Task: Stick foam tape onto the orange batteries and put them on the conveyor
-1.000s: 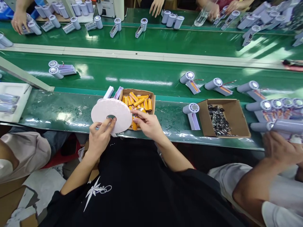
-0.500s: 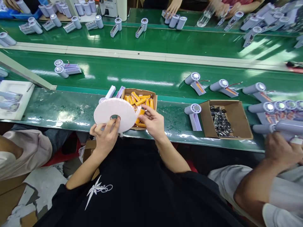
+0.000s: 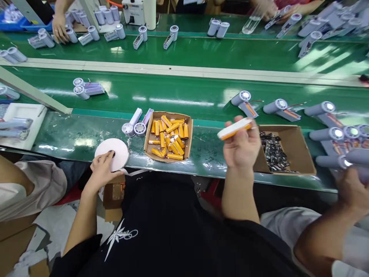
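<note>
My left hand grips the near left part of a flat white roll of tape, which lies at the bench's front edge. A loose tape end trails from the roll to the right. My right hand is raised over the bench, its fingers closed around an orange cylindrical battery with a white strip along its top. Between my hands, an open cardboard box holds several more orange batteries. Behind the roll are two pale purple handheld fan bodies with round heads.
Right of my right hand stands a cardboard box of small circuit boards. Fan bodies with wires lie on the green conveyor. Co-workers sit on both sides; one co-worker's hand is at far right. Another person's hand reaches in across the line.
The tape roll has gone from above the battery box down to the bench at left with my left hand. My right hand has moved right and up from the box, carrying a battery.
</note>
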{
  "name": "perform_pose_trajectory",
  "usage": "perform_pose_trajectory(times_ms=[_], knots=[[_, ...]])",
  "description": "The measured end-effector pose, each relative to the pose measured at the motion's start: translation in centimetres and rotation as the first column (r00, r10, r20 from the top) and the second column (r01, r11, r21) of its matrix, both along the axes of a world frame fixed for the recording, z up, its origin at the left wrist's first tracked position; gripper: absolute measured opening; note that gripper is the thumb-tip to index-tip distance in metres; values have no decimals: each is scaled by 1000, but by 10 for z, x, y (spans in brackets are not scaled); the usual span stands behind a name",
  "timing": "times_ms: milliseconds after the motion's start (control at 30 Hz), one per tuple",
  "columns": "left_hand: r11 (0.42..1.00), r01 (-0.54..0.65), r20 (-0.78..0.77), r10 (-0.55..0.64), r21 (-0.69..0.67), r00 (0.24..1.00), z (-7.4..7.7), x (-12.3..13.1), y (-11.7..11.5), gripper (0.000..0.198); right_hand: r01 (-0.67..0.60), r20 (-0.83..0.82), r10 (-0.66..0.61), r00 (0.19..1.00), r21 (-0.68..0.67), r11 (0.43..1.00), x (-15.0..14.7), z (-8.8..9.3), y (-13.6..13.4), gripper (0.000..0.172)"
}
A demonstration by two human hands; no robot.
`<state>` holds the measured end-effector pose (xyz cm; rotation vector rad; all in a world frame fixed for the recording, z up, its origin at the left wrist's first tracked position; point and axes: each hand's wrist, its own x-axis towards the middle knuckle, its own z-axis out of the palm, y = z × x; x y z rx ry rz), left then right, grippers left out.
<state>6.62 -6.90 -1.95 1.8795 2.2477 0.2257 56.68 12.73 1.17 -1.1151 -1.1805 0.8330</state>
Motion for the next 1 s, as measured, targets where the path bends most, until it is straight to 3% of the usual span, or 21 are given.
perform_pose_trajectory(times_ms=[67, 133, 200, 267, 333, 467, 567, 667, 767, 900, 1000], knots=[[994, 35, 11, -36, 105, 999, 4, 3, 19, 80, -79, -168, 66, 984, -70, 994, -16, -17, -20, 54], [968, 118, -22, -116, 220, 993, 12, 23, 48, 65, -124, -305, 83, 949, -118, 985, -35, -28, -32, 51], [946, 224, -99, -206, 236, 973, 25, 48, 86, 56, -139, -377, 80, 923, -130, 982, -49, -30, -35, 51], [933, 333, -210, -301, 136, 930, 40, 71, 127, 59, -149, -382, 92, 920, -122, 981, -53, -23, -33, 53], [910, 410, -305, -409, -64, 860, 57, 87, 166, 60, -158, -354, 111, 929, -106, 982, -47, -14, -32, 54], [809, 362, -349, -542, -464, 764, 92, 103, 234, 48, -129, -352, 98, 931, -64, 990, -21, -3, -38, 50], [786, 374, -363, -575, -492, 733, 106, 111, 289, 52, -85, -379, 60, 923, -49, 995, -8, -1, -39, 48], [747, 501, -348, -654, -438, 672, 99, 126, 348, 54, -84, -372, 75, 925, -10, 996, -13, 8, -31, 46], [677, 617, -308, -734, -401, 605, 79, 141, 390, 50, -139, -280, 157, 947, 82, 987, -25, 29, -24, 38], [680, 644, -287, -733, -350, 617, 52, 150, 411, 47, -244, -119, 275, 954, 228, 943, -36, 57, -15, 37], [720, 603, -259, -690, -345, 676, 42, 150, 416, 34, -297, -60, 316, 947, 218, 930, -43, 62, 16, 43]])
